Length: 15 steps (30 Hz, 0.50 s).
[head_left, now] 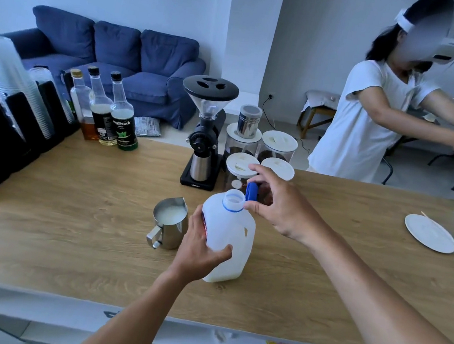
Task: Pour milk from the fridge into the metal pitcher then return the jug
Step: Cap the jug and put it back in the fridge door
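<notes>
Wide pale wooden counter under both arms, grain running long across it. On it stands the milk jug, upright, translucent white plastic, squarish with a moulded handle, neck open and ringed in blue. The left hand wraps its near-left side, fingers curled round the body and thumb pressed on the front, steadying it. Just beyond those left fingers, almost touching the jug, sits the metal pitcher: brushed steel, spouted, handle toward us, milk already well up inside, so the pour looks done. Now the key bit: the right hand hovers just beside the neck, thumb and fingertips pinching the small blue cap, which is tilted on edge. The opening lies immediately left of and slightly below those right fingers, the jug's long axis vertical. Capping looks like the next job, and the right hand is the nearer for it.
</notes>
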{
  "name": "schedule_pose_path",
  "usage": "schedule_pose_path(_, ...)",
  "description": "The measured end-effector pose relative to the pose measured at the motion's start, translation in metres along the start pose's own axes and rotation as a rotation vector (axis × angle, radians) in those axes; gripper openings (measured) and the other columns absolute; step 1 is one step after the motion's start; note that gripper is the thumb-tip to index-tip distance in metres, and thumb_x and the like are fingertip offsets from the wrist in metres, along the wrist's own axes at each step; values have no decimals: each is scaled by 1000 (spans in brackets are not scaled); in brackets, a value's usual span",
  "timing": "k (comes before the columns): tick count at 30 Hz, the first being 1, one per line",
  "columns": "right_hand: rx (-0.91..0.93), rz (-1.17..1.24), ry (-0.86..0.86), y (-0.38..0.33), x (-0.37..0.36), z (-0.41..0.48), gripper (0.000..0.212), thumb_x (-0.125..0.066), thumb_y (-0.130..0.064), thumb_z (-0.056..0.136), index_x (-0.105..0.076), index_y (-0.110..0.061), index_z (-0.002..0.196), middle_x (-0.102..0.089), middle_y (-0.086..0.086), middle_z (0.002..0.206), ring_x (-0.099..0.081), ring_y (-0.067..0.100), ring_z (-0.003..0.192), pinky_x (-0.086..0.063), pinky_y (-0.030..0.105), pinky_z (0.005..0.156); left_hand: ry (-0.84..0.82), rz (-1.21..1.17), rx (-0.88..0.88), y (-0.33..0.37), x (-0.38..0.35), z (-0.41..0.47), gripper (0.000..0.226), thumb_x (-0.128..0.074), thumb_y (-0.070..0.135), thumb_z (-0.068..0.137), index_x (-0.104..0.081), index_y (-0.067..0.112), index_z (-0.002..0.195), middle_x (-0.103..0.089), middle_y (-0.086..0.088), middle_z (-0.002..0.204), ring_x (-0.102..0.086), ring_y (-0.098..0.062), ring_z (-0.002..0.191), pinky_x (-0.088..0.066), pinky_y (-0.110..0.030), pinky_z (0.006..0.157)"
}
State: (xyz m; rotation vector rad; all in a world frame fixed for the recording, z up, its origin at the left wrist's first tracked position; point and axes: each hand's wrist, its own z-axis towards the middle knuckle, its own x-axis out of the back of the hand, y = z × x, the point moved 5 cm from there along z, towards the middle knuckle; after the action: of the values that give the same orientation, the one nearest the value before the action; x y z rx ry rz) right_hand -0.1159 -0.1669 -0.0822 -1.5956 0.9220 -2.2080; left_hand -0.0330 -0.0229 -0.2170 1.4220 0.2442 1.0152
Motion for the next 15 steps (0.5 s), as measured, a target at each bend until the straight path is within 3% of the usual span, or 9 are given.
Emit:
schedule_pose_path(3, 8, -9, -39, -13, -4, 6, 61, -77, -27, 80, -47, -31, 133, -61, -10, 122, -58, 8, 108, -47, 40, 98, -24, 3, 19, -3, 6, 1, 102, -72, 45, 66, -22, 25, 152, -31, 12, 142, -36, -11, 136, -40, -37, 111)
schedule_pose_path(8, 35, -83, -116, -29, -12, 17, 43, -78, -28, 77, -63, -32, 118, -63, -13, 110, -57, 8, 90, -49, 33, 87, -43, -16, 26, -7, 11, 3, 100, -72, 44, 65, -23, 28, 151, -34, 12, 142, -39, -10, 131, -44, -36, 107)
schedule_pose_path(11, 58, -139, -187, -34, -19, 22, 44, -78, -24, 78, -65, -31, 120, -60, -11, 118, -49, 6, 91, -39, 25, 82, -47, -28, 24, -8, 12, 3, 99, -73, 42, 66, -23, 31, 150, -35, 13, 141, -40, -7, 130, -44, -33, 105)
schedule_pose_path(15, 56, -225, -229, -34, -23, 26, 49, -77, -22, 79, -62, -31, 125, -59, -11, 126, -45, 5, 99, -34, 23, 86, -66, -31, 22, -13, 13, 6, 99, -74, 41, 66, -23, 32, 151, -34, 15, 142, -39, -2, 130, -42, -29, 106)
